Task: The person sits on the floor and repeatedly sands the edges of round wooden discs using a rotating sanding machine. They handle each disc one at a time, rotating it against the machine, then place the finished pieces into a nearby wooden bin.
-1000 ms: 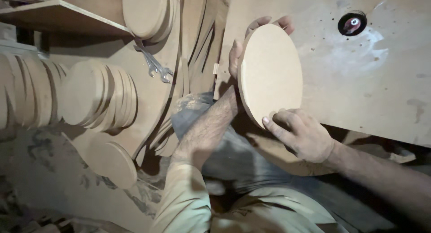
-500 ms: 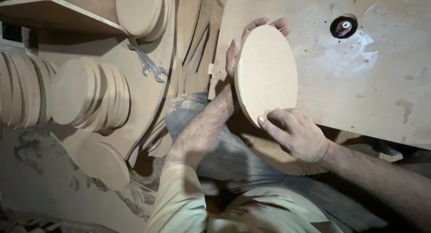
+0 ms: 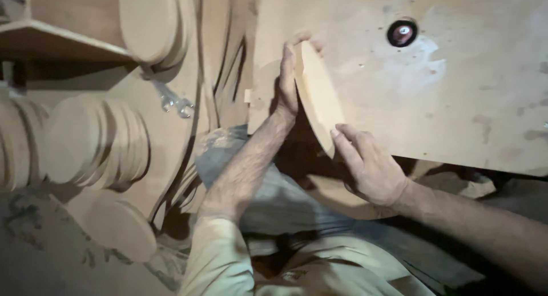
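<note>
Both of my hands hold one round wooden disc (image 3: 318,96), tilted so I see it nearly edge-on above the near edge of the pale wooden worktable (image 3: 456,108). My left hand (image 3: 288,82) grips its far left rim with the palm behind it. My right hand (image 3: 368,167) holds its lower rim with the fingers on the face. A small round red cutter (image 3: 402,33) sits in a hole of the table, apart from the disc to the upper right.
Stacks of similar wooden discs (image 3: 94,142) stand at the left, with more on a shelf (image 3: 151,22) above. A metal wrench (image 3: 174,102) lies between them. One loose disc (image 3: 120,227) lies at lower left. My lap (image 3: 285,199) is below the table edge.
The disc has turned from facing me flat to nearly edge-on. Both hands kept their hold while it tilted.
</note>
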